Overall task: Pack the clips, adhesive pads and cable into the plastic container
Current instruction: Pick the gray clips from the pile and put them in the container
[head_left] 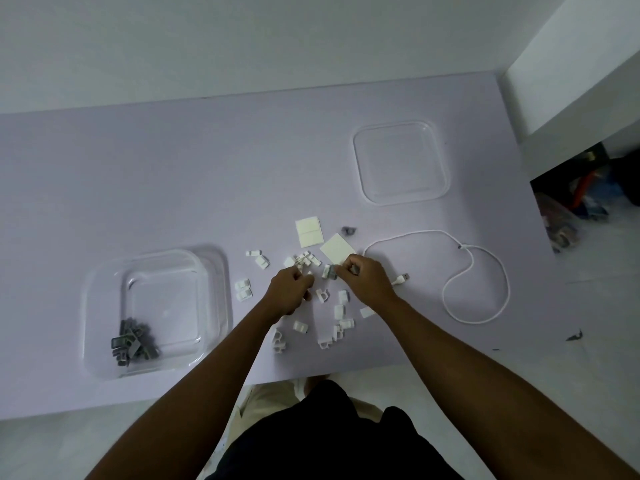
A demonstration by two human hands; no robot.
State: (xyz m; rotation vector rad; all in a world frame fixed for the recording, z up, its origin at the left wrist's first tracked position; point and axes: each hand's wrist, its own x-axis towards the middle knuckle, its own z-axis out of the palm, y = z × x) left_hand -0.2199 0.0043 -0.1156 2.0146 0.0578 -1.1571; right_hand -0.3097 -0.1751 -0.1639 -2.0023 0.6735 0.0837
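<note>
Both forearms reach in from the near edge over the lilac tabletop (138, 188). Left hand (287, 292) is curled among scattered white clips (341, 311) (can't tell what it's got), right hand (367, 280) pinches a grey clip (331, 271). Plastic container (104, 306) sits left with grey clips (133, 342) inside. Adhesive pads (309, 231) lie just beyond, white cable (485, 282) loops right, clear lid (400, 161) far right.
</note>
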